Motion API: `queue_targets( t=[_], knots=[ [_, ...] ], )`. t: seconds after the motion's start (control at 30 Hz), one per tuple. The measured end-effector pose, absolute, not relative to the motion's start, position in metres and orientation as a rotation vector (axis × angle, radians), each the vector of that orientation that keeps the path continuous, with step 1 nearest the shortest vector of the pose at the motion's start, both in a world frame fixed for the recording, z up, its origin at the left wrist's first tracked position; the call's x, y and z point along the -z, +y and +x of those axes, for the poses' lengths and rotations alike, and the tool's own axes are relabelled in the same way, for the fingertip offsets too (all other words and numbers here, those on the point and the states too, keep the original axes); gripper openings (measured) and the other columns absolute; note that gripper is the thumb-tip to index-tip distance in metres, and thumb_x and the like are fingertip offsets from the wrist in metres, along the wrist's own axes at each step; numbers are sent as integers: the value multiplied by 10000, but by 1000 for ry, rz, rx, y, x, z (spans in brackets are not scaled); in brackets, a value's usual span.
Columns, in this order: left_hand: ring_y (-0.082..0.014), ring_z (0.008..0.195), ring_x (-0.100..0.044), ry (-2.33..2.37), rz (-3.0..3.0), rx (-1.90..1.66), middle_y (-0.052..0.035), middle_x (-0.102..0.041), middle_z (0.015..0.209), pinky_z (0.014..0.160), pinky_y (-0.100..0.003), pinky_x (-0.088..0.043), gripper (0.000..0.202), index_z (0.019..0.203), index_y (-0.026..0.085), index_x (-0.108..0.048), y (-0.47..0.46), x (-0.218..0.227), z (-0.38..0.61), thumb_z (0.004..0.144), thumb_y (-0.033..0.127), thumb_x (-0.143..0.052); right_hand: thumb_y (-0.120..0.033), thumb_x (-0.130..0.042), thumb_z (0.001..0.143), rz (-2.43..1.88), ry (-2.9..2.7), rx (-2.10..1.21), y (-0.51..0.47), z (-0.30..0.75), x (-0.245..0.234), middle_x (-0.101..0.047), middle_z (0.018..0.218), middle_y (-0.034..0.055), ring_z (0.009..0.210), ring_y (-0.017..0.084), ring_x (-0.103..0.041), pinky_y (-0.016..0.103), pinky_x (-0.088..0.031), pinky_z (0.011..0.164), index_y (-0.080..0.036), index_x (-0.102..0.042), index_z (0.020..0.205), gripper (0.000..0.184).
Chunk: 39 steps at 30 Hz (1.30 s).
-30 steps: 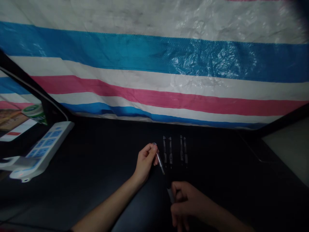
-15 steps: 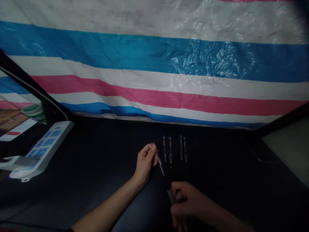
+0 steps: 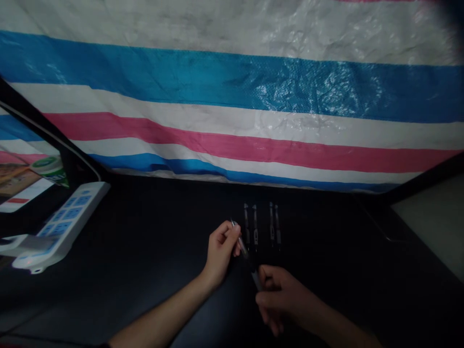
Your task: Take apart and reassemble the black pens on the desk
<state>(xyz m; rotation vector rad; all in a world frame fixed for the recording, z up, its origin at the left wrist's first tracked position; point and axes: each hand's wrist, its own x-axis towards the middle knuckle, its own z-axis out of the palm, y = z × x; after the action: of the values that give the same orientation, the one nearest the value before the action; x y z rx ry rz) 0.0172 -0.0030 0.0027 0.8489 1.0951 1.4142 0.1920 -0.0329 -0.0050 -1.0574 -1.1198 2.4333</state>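
My left hand [image 3: 221,249] pinches a thin clear pen barrel [image 3: 239,240] that slants down to the right over the black table [image 3: 145,251]. My right hand [image 3: 281,295] is closed on a dark pen cap or pen piece [image 3: 255,279], whose tip meets the lower end of the barrel. Just beyond the hands lie several dark pens [image 3: 261,226] in a row, side by side, pointing away from me.
A white power strip with blue sockets [image 3: 58,227] lies at the left edge. A striped white, blue and pink tarp [image 3: 232,111] hangs behind the table. A tilted screen or panel [image 3: 25,169] stands far left, a pale surface [image 3: 435,227] at the right.
My left hand has come down and right with the barrel; my right hand has moved up toward it, so the two pieces now meet.
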Motion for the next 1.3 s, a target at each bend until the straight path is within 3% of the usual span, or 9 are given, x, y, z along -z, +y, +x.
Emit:
queue_targets(
  t=[0.4,0.63,0.73,0.83,0.93,1.03,1.1,1.2,1.3],
  knots=[
    [-70,428,-423,1060,825,-1402,40,-529,518,431,-184,-318,335,705,166,-544,-11,3,20,850,456,-626,-500,-715,717,-1135,-1053,-2308,-31,190,10,-591,485,-57,273,46,-420,129,-198,287,-216,-365,783,455],
    [-68,421,-415,1046,783,-1410,33,-528,527,426,-186,-310,337,725,155,-578,-11,5,19,845,466,-625,-686,-516,803,-1029,-993,-2438,-33,189,7,-622,507,-2,281,63,-462,131,-235,277,-150,-491,917,548],
    [-74,417,-424,1065,775,-1412,29,-534,516,421,-189,-312,349,721,155,-586,-11,4,20,823,484,-641,-635,-567,806,-1030,-1028,-2422,-33,189,5,-668,567,11,308,85,-515,125,-272,282,-177,-433,1002,516],
    [-75,412,-431,1079,763,-1411,30,-541,512,418,-187,-316,348,723,154,-592,-11,3,20,816,485,-645,-512,-692,763,-1058,-1096,-2394,-32,190,6,-680,594,9,360,115,-578,129,-326,304,-205,-381,935,470],
    [-72,407,-429,1065,764,-1408,33,-538,509,416,-184,-317,344,717,154,-589,-10,3,21,818,478,-646,-594,-613,795,-1060,-1073,-2392,-32,190,7,-669,590,34,386,138,-606,145,-342,317,-187,-407,889,465],
    [-70,413,-430,1069,764,-1417,34,-534,514,420,-182,-320,343,715,153,-590,-11,4,20,824,474,-642,-674,-498,829,-1042,-1059,-2390,-33,189,6,-685,670,77,448,165,-647,175,-385,343,-146,-467,976,549],
    [-70,421,-434,1071,771,-1418,33,-537,520,424,-181,-322,337,721,153,-591,-11,5,19,836,467,-633,-625,-551,829,-1051,-1100,-2363,-34,190,6,-692,700,67,464,176,-656,180,-397,345,-166,-431,1038,518],
    [-67,428,-434,1064,786,-1420,32,-538,525,428,-178,-315,320,728,153,-587,-11,6,19,854,444,-621,-551,-652,788,-1065,-1124,-2359,-34,190,7,-672,627,19,416,176,-637,156,-366,310,-204,-375,971,480],
    [-65,429,-428,1064,785,-1428,38,-526,522,428,-178,-311,308,725,153,-581,-11,6,19,865,426,-615,-657,-538,813,-1053,-1042,-2397,-34,189,7,-655,601,37,415,183,-646,170,-391,317,-179,-409,924,507]
  ],
)
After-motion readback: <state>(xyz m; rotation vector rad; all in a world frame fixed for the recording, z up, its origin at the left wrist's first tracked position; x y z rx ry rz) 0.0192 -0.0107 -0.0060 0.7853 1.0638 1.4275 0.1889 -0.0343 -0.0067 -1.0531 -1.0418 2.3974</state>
